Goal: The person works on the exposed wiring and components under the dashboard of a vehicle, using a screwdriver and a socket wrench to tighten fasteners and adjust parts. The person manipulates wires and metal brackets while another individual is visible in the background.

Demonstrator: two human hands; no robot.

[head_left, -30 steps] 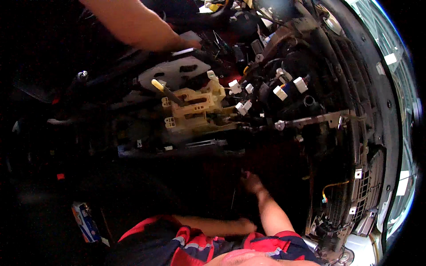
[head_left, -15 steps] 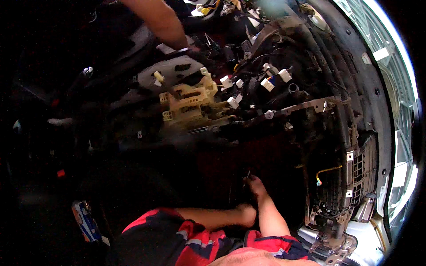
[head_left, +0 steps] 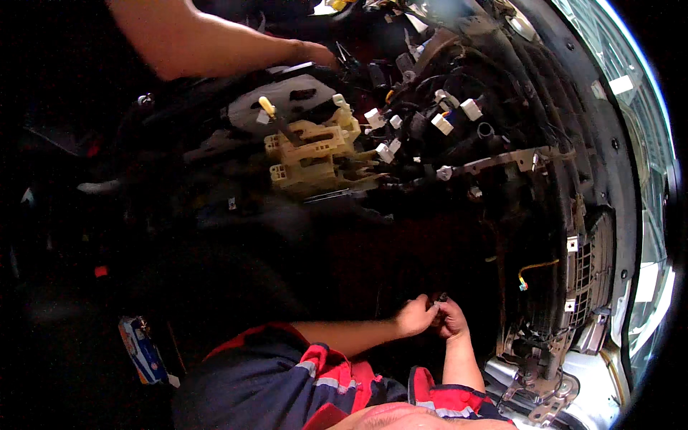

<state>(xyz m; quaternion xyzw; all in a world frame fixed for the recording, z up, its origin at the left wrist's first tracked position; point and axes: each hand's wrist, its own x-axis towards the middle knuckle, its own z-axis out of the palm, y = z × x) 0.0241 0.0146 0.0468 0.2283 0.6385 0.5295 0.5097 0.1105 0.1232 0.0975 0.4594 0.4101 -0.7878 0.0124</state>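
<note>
My left hand [head_left: 416, 317] and my right hand [head_left: 451, 320] meet low in the view, over the dark floor area. Both have their fingers closed in a pinch. A small dark piece [head_left: 442, 296] shows at the fingertips between them, too small to name. Up and to the left of my hands sits a cream plastic shifter bracket [head_left: 312, 152] with a yellowish peg. White wire connectors [head_left: 442, 124] hang beside it among dark wiring.
Another person's arm [head_left: 236, 46] reaches in from the upper left, its hand at the wiring. A bare metal crossbar [head_left: 494, 162] runs to the right. A yellow wire with a plug [head_left: 537, 265] dangles near a grille [head_left: 584, 272]. A blue and white box [head_left: 143, 351] lies lower left.
My hands were apart in depth and have come together, fingertips meeting; the right moved right and down. The other person's arm has swung lower and further across the wiring.
</note>
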